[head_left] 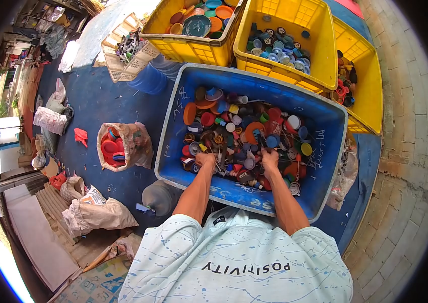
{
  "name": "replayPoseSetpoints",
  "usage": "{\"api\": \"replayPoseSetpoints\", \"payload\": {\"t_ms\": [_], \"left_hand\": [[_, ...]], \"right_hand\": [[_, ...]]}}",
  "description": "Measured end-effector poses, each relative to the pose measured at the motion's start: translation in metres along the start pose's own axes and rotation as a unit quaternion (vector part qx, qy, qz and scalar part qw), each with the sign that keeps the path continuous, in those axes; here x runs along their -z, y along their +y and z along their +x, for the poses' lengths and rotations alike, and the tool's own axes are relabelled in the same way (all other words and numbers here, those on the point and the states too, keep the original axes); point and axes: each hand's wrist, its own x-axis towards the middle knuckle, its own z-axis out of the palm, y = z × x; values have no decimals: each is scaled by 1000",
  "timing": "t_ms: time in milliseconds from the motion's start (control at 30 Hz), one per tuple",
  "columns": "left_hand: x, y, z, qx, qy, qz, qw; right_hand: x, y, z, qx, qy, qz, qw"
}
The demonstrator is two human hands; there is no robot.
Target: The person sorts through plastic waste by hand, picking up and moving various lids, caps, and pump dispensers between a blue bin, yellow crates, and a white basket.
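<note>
A large blue bin (252, 81) in front of me holds a mixed heap of plastic caps and lids (234, 126) in many colours. Inside it, at the near left of the heap, my left hand (205, 159) has its fingers curled down beside a small yellow piece. My right hand (270, 158) reaches into the heap right of the middle, just below a blue round cap (272, 141), with its fingers closed around something dark. What either hand grips is too small or hidden to name.
Yellow crates (287, 76) with sorted lids stand beyond the bin. A pale basket (123, 55) is at the back left. Left of the bin are an open sack of red lids (140, 144) and a clear plastic jug (157, 198). A brick wall (406, 151) runs along the right.
</note>
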Motion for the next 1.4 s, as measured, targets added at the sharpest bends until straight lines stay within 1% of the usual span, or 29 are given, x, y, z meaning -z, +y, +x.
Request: {"api": "replayPoseSetpoints", "payload": {"t_ms": [33,133,233,367,467,600,667,767,900,1000,1100,1200,1333,1400], "left_hand": [[-1,-1,0,17,5,-32,999],[2,5,-5,65,50,-43,996],[1,1,-9,91,-32,-189,977],[-5,-6,-7,103,-88,-244,960],[-12,-5,-7,141,-91,-284,944],[-5,5,-23,149,-83,-297,939],[-2,9,-27,154,-84,-308,935],[15,22,-45,160,-137,-321,923],[38,45,-91,112,-234,-356,898],[57,58,-132,10,-283,-386,878],[77,56,-152,-22,-326,-434,839],[105,52,-174,-37,-354,-461,813],[144,41,-191,-62,-355,-479,801],[160,34,-193,-70,-359,-481,797]], "right_hand": [[2,1,0,2,-2,-1,1000],[3,-1,2,6,-11,1,1000],[1,-2,1,0,-15,9,1000],[2,-6,-4,-2,-17,2,1000],[4,-3,-5,0,-13,-12,1000],[6,-5,-7,9,-4,-1,1000],[8,-7,-7,0,-17,-10,1000],[13,-12,-7,-14,-41,14,999],[14,-26,-15,-31,-77,77,994],[15,-34,-25,-12,-123,110,986],[16,-48,-44,-9,-157,145,977],[12,-60,-64,-6,-201,192,961],[-1,-73,-88,-15,-261,229,938],[-8,-80,-101,-15,-265,231,936]]}}
